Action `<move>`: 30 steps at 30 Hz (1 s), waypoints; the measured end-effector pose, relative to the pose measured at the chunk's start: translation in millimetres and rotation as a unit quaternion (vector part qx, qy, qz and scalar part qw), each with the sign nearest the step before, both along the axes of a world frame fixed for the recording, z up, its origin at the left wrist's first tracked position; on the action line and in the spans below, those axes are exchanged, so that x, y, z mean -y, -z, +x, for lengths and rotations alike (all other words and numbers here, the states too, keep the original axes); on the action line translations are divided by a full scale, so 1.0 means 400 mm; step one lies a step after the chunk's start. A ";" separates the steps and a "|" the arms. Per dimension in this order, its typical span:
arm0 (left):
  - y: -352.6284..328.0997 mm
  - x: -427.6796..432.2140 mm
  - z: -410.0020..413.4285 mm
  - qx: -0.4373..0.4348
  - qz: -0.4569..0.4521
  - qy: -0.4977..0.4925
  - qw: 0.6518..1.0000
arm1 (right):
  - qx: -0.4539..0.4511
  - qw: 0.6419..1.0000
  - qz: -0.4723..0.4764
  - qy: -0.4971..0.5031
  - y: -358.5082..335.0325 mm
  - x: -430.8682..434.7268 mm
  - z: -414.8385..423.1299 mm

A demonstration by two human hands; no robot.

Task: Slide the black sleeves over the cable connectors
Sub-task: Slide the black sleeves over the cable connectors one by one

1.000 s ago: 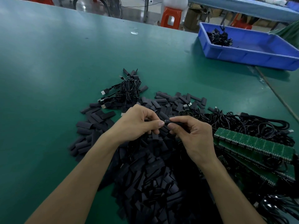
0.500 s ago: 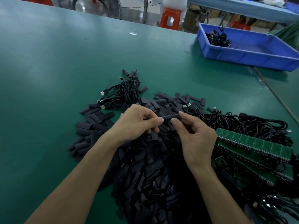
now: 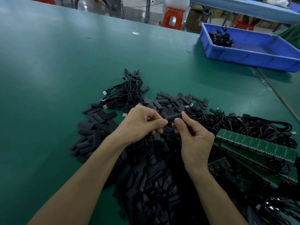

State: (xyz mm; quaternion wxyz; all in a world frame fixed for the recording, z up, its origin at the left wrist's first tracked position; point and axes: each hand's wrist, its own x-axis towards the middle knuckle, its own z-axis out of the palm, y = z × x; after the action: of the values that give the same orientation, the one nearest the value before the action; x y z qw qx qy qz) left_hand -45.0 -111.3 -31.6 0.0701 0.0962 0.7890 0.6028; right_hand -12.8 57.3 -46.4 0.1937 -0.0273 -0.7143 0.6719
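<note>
Between both hands, short matte black sleeve (image 3: 173,117), slightly tilted.

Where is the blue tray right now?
In the head view, the blue tray sits at the far right of the green table, beyond the tangle of black cables.

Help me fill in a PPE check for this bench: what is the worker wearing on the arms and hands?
Nothing that shows. The left arm and right arm are bare right to the frame's edge, with no clothing sleeve in view. The left hand and right hand have no gloves, and no watch, band or ring is visible. The thumbnails that show are short and unpainted.
</note>
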 end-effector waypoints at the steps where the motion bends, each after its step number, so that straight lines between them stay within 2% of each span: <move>1: 0.005 -0.004 0.001 0.001 -0.001 0.000 1.000 | 0.004 1.000 0.001 0.002 0.000 0.001 -0.002; 7: 0.012 -0.011 0.002 -0.002 0.000 -0.008 1.000 | 0.023 0.999 0.036 -0.001 0.006 0.000 -0.006; 17: -0.009 0.011 -0.004 -0.007 -0.029 0.008 1.000 | 0.037 0.999 -0.025 -0.030 -0.025 -0.009 -0.006; 19: -0.018 0.030 -0.006 0.003 -0.030 0.024 0.999 | 0.041 0.998 -0.008 -0.039 -0.045 -0.014 -0.004; 22: -0.027 0.055 -0.013 0.001 -0.017 -0.011 1.000 | 0.026 0.994 0.096 -0.046 -0.075 -0.036 -0.011; 25: -0.025 0.065 -0.027 -0.012 0.012 -0.124 0.992 | -0.030 0.967 0.251 -0.014 -0.111 -0.074 -0.026; 27: -0.023 0.064 -0.052 -0.009 0.073 -0.212 0.975 | -0.028 0.928 0.367 -0.055 -0.138 -0.099 -0.047; 30: -0.028 0.063 -0.116 -0.014 0.109 -0.309 0.945 | 0.049 0.831 0.531 -0.158 -0.160 -0.128 -0.078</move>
State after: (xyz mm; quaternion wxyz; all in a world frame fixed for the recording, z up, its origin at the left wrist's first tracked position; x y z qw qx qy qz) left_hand -91.6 -136.6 -20.2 -0.1415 -0.1367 0.7105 0.6756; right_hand -44.1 108.4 17.4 0.0337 0.1600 -0.9643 0.2081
